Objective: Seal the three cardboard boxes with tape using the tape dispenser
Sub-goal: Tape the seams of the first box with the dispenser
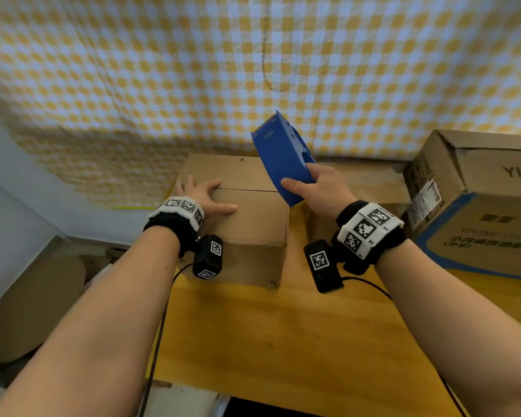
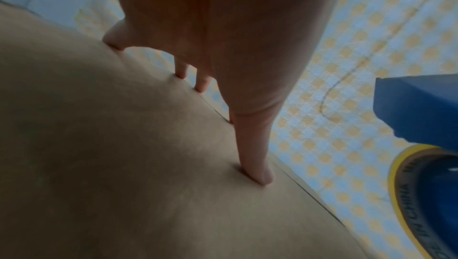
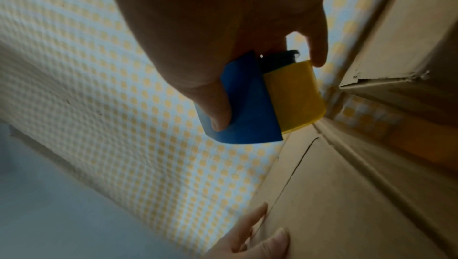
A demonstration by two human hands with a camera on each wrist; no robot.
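Setting: yellow wooden table [image 1: 283, 341], yellow-and-white checked cloth [image 1: 133, 70] hung behind as backdrop; grey wall at L.
Near: bare tabletop, two forearms w/ marker wristbands, cables trailing off the edge.
L hand [image 1: 203, 195]: fingers straight and spread, pressing flat on top of the small box [image 1: 247, 230], just by the centre seam. Holds nothing; pins the flaps down.
Small box: plain brown, flaps closed, seam shows no tape. Looks light, thin-walled; top dents a bit under fingertips in L wrist view. Prob slides if not held.
R hand [image 1: 319, 189]: thumb and fingers clamped round lower end of the tape dispenser [image 1: 280, 155], held in air above and just R of the small box, toothed edge up and away.
Tape dispenser: blue hard plastic shell, stiff, light; yellow tape roll [image 3: 292, 94] inside. Grip shell sides, keep off the teeth.
Mid: low flat box [image 1: 370, 188] behind R hand, partly hidden.
Far R: big printed box [image 1: 475, 212], blue band, tilted, creased lid.
Tape end: not visible, can't tell if free.
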